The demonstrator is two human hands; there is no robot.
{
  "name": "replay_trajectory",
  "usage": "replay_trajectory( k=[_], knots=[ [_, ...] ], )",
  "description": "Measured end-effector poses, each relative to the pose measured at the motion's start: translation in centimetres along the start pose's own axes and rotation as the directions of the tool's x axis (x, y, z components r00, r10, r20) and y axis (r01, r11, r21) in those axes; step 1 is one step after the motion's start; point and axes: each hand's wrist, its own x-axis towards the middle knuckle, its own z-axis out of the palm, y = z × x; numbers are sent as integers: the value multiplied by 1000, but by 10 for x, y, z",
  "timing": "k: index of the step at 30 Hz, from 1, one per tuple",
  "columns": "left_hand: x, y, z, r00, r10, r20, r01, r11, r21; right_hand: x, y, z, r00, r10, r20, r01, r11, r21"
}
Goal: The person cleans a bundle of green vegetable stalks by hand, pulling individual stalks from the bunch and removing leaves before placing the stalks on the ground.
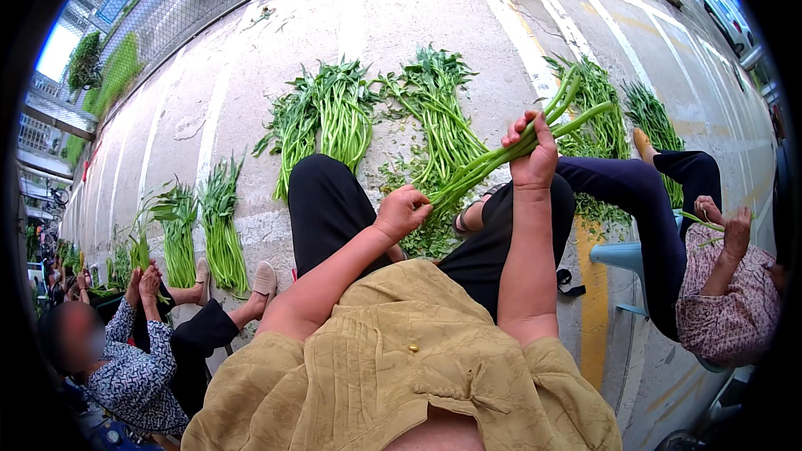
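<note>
My right hand (535,150) is closed around a bunch of water spinach (476,171), held slantwise above my knees. The thick cut ends of the stems stick out past the fist to the upper right. My left hand (403,213) is in a pinch at the bunch's lower left end; whether one leaf or several stems are between the fingertips is hidden. Beneath the bunch, loose torn leaves (422,238) are heaped on the ground between my feet. Past my knees lie two piles of water spinach, a left one (344,129) and a middle one (441,113).
At the left a person (117,359) in a patterned top handles greens near more bundles (221,238). Another person (727,292) at the right holds a few stems beside a blue stool (622,259). Further piles (597,108) lie at the right on white-lined paving.
</note>
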Motion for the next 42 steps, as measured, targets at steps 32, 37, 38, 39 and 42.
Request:
replay_trajectory(
  k=[32, 37, 38, 39, 42],
  knots=[
    [-5, -20, -7, 946, -286, -154, 248, 943, -224, 1, -6, -10, 999, -31, -10, 32, 995, 92],
    [0, 12, -9, 992, -85, -97, 67, 982, -178, 1, -3, -8, 1000, -13, -26, 16, 997, 82],
    [0, 11, -7, 994, -79, -80, 65, 983, -172, 0, -1, -7, 1000, -7, -25, 9, 996, 84],
    [1, 9, -3, 995, -74, -64, 62, 984, -167, -1, 0, -6, 1000, -1, -25, 3, 996, 85],
    [4, 11, -2, 999, -33, -42, 27, 992, -122, 0, 2, -4, 1000, 3, -23, -1, 997, 83]
  ],
)
